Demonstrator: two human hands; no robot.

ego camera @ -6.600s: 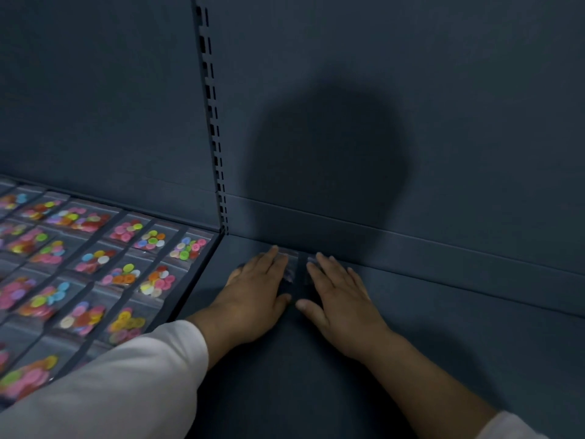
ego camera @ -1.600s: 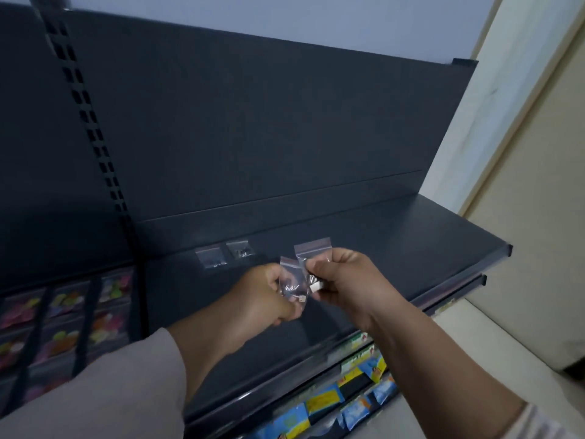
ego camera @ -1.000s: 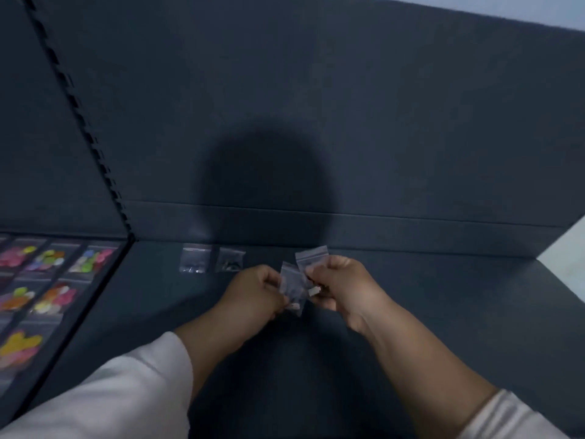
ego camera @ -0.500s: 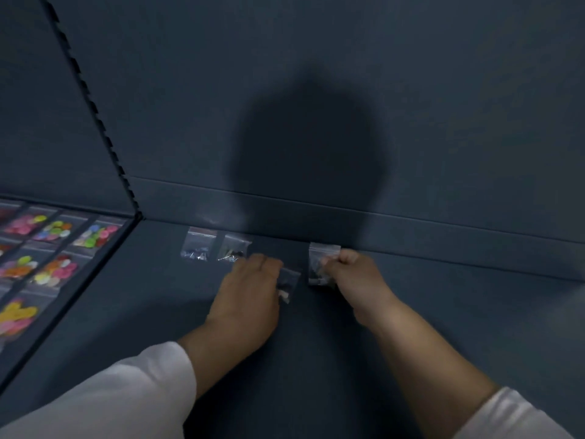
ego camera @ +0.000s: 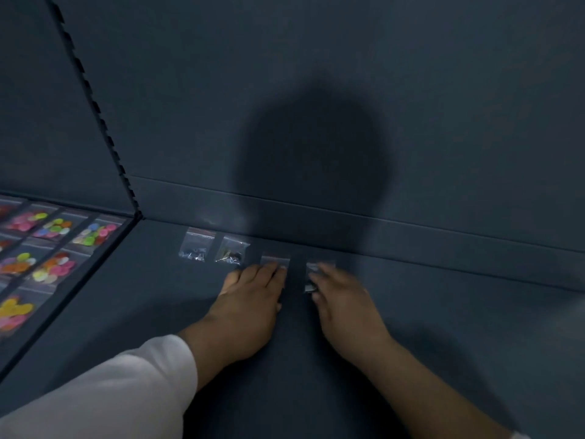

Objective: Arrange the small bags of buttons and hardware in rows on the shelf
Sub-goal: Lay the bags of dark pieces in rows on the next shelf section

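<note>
Two small clear bags of hardware [ego camera: 195,248] [ego camera: 231,253] lie side by side at the back of the dark shelf [ego camera: 158,296]. To their right, my left hand [ego camera: 250,299] lies flat with straight fingers pressing a third bag [ego camera: 274,260] onto the shelf; only the bag's top strip shows. My right hand [ego camera: 342,302] presses a fourth bag [ego camera: 311,274] down in the same way, fingers stretched over it. The four bags form one row along the back wall.
The neighbouring shelf section on the left holds rows of bags with coloured buttons [ego camera: 53,264]. A slotted upright [ego camera: 104,128] divides the two sections. The dark back panel [ego camera: 316,106] rises right behind the row.
Both hands have gone from pinching a bag each in the air to laying them flat on the shelf, right of the two earlier bags. Fingers are now stretched out over them.
</note>
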